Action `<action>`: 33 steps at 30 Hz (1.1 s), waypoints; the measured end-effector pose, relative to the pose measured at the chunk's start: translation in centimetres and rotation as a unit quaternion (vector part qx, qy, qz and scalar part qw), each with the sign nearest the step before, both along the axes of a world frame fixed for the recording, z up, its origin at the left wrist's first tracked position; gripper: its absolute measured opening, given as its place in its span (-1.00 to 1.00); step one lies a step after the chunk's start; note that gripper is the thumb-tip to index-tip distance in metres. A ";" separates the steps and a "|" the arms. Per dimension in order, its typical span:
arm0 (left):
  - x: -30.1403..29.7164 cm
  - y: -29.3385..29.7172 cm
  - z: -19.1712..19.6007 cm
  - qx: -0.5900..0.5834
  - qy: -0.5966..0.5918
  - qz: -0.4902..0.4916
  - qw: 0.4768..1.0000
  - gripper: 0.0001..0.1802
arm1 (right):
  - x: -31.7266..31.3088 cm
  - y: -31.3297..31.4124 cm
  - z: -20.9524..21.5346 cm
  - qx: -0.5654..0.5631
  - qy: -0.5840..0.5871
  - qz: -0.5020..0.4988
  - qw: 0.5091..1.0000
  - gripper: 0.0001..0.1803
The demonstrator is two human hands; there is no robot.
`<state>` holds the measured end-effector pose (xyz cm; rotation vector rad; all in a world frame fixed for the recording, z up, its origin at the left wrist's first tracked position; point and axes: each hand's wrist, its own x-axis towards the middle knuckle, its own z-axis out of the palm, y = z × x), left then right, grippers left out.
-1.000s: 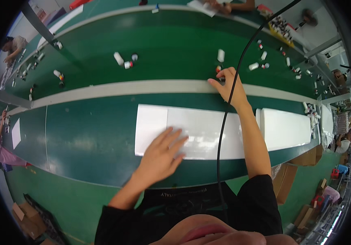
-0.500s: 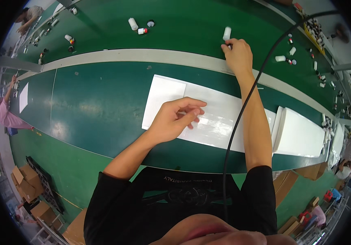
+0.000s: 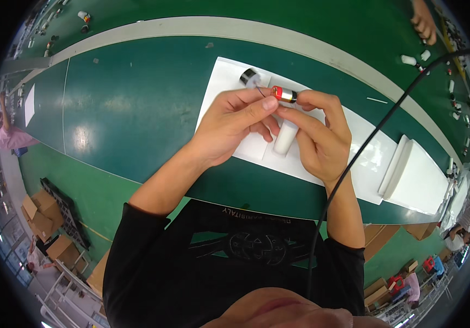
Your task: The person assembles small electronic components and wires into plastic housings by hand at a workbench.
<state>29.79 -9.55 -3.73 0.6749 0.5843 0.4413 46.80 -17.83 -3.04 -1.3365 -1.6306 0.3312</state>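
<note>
Between both hands, over white sheets (image 3: 363, 169) on the green bench, is a small red, silver and black cylinder (image 3: 284, 94). My left hand (image 3: 229, 126) pinches its red end between thumb and fingers. My right hand (image 3: 325, 136) is closed about its dark end with the fingers bent. A thin wire runs from the red end to a round black and pale grey cap (image 3: 249, 77), which hangs past the left fingertips. A white tube (image 3: 285, 138) sits below the cylinder against my right fingers; whether they grip it I cannot tell.
A black cable (image 3: 379, 127) crosses in front of my right forearm. Stacked white sheets (image 3: 418, 177) lie at the right. Beyond the pale rail (image 3: 153, 27), white tubes (image 3: 408, 59) lie on the green surface. Another person's hand (image 3: 424, 23) reaches in there at the far right.
My right hand has come back from the far surface to meet my left hand over the white sheets. The cylinder, wired cap and white tube are now at my hands.
</note>
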 end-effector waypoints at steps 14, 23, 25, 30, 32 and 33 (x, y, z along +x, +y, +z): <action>0.0 0.1 0.7 -0.027 -0.077 0.067 0.994 -0.54 | -3.1 -0.9 -1.5 -0.151 0.350 0.009 0.924 -0.55; -0.3 -0.1 0.7 -0.023 -0.025 0.108 0.994 -0.69 | -2.8 -0.6 0.1 -0.017 0.029 -0.075 0.997 -0.70; -0.3 0.0 0.4 -0.015 -0.028 0.121 0.992 -0.70 | -2.9 -0.5 -0.1 -0.018 0.079 -0.064 0.995 -0.71; 0.4 -0.3 0.4 0.001 -0.003 0.156 0.988 -0.69 | -2.6 -0.6 -0.4 -0.046 0.156 -0.062 0.985 -0.68; 0.2 -0.4 0.5 0.024 -0.005 0.155 0.988 -0.69 | -2.7 -0.7 -0.5 -0.034 0.135 -0.071 0.988 -0.67; 0.1 -0.5 0.5 0.049 -0.010 0.155 0.987 -0.68 | -2.8 -0.8 -0.6 -0.020 0.113 -0.077 0.990 -0.66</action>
